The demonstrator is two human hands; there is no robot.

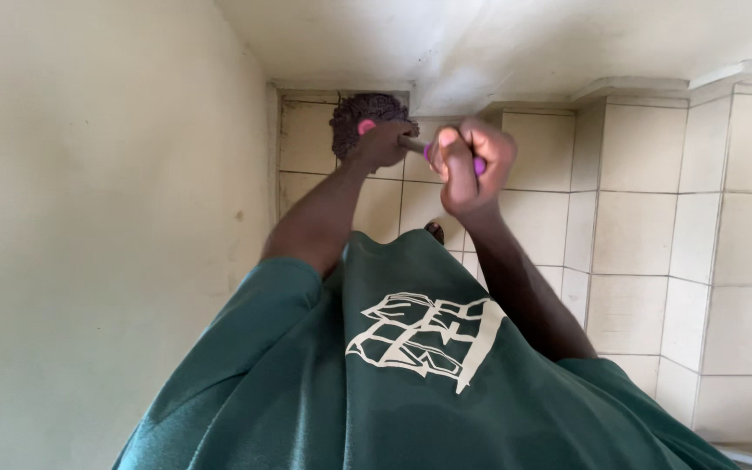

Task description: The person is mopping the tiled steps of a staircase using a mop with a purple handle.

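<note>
A cream wall [89,218] is filling the left side, speckled with small marks. Pale square tiles [654,235] are covering the floor and a low step (its edge is running along the right), and a green shirt [376,392] with a white print is hanging below.

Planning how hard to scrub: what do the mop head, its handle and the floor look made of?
Mop head: dark looped yarn, matte. Handle: probably metal, with pink-purple plastic-looking fittings. Floor: glazed-looking cream tiles, grout lines visible.

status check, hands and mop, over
Both hands shut on mop handle: left hand near mop head, right hand further back. Mop head in tiled floor corner by wall. Nothing in the way.
</note>
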